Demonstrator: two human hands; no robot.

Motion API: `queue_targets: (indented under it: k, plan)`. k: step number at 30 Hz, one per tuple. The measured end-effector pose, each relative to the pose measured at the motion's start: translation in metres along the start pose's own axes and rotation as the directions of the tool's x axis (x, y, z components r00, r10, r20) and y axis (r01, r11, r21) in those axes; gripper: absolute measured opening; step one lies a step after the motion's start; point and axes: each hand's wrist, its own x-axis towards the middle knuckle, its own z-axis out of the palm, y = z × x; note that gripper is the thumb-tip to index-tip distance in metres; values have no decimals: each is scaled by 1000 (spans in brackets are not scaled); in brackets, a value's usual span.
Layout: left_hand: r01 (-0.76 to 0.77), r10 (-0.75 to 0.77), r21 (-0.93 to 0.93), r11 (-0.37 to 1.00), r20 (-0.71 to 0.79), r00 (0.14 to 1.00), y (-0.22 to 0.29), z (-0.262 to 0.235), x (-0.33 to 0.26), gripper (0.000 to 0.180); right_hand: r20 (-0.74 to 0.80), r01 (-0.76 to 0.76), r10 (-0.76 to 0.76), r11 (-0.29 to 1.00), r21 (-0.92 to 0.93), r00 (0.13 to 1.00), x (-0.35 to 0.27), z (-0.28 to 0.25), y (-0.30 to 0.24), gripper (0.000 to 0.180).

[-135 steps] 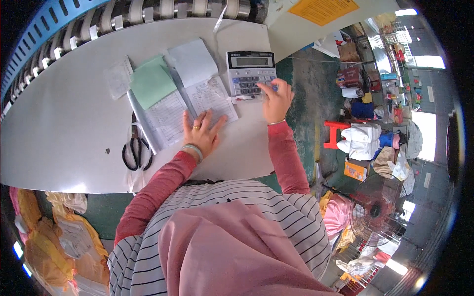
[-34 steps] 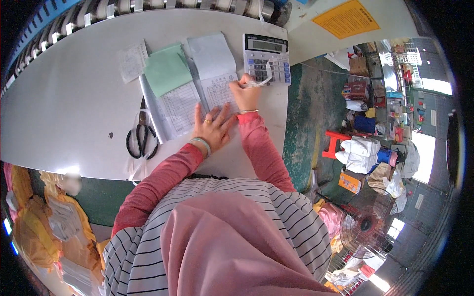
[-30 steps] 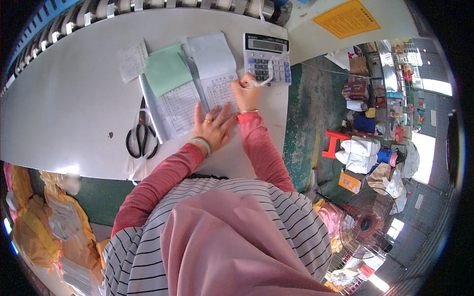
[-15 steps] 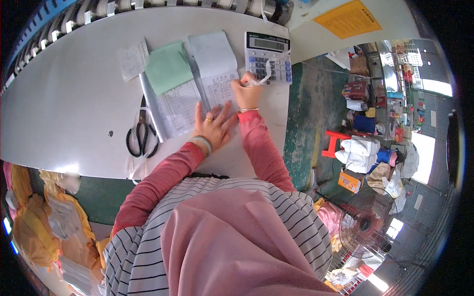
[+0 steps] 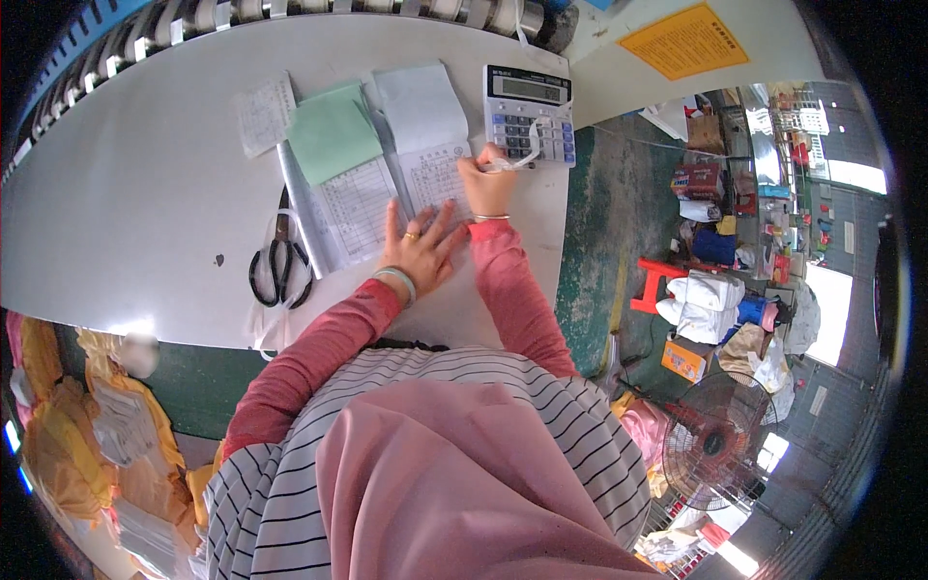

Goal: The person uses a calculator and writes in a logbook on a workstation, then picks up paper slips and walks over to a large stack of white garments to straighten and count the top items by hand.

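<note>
1. Right hand (image 5: 488, 186): pinched white-ribboned slim pen (image 5: 508, 165) (mostly hidden) over white printed-paper pad (image 5: 437, 172); slack cloth ribbon (image 5: 536, 143) risked snagging grey plastic calculator (image 5: 527, 108).
2. Left hand (image 5: 421, 249): fingers apart, rested against pad; lifting risked slippage.

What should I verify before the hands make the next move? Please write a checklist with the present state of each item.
1. Left hand on the printed form: ok, fingers spread over its lower part.
2. Right hand grip: cannot tell; fingers are pinched, hiding what is inside.
3. White strip off the calculator keys: not ok, it lies across some.
4. Calculator display uncovered: ok.
5. Scissors away from both hands: ok, left of them.
</note>
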Motion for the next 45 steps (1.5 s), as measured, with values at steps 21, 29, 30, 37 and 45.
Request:
queue_targets:
  k: [21, 29, 30, 37, 45]
  plan:
    - [-15, 8, -39, 999, -158, 987, 1, 10, 0, 57, -345, 113, 127, 794, 597, 930, 59, -107, 37, 42]
    - [-13, 9, -31, 999, -123, 992, 0, 5, 0, 59, -36, 237, -234, 961, 140, 971, 63, -100, 40, 9]
    - [-15, 11, -31, 999, -123, 992, 0, 5, 0, 59, 48, 275, -278, 959, 60, 959, 62, -101, 34, 12]
    - [-29, 26, -17, 999, -182, 983, -2, 7, -1, 58, 261, 558, -493, 752, -351, 830, 54, -71, 24, 28]
    - [-20, 17, -14, 1000, -152, 988, -2, 8, -1, 60, 222, 559, -515, 730, -394, 828, 54, -70, 22, 31]
